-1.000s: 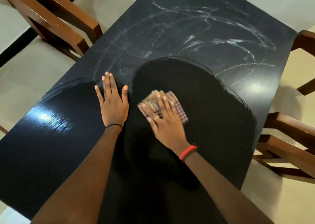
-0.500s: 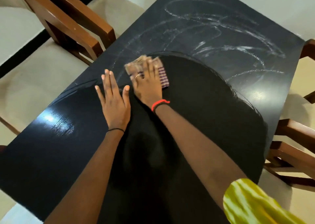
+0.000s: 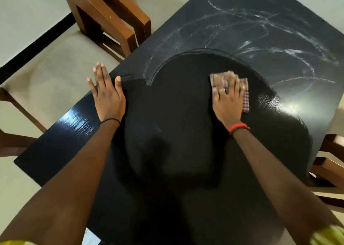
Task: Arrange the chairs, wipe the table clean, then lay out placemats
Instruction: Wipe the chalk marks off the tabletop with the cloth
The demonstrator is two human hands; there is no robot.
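1. Reaching in from the near end of the table (image 3: 65, 142), two bare forearms cross its black, rectangular top, which is glossy with a fine wood grain showing in the glare.
2. A thin black band (image 3: 109, 121) circles the left wrist and a red one (image 3: 238, 127) the right, both above the table's middle.
3. The left hand (image 3: 108, 97) lies palm-down on the table by its left edge, touching the surface. Its fingers are straight, the middle ones close together, the thumb and little finger splayed out.
4. The right hand (image 3: 226, 103) presses flat on a cloth (image 3: 245, 95) towards the table's right side. Its fingers are extended and held close together on top of the fabric, not curled round it.
5. That cloth is soft, folded and checked in maroon and tan, lying flat on the tabletop and peeking out past the fingertips and along the hand's right side.
6. A deep black, shiny patch with a curved rim spreads round the cloth, reaching the near part of the table.
7. Beyond that rim, pale chalky streaks (image 3: 260, 21) loop across the table's far half, dull and hazy.
8. A brown wooden chair (image 3: 115, 15) with square, lacquered rails and a beige seat stands at the table's left side; another wooden frame (image 3: 333, 162) shows at its right edge.
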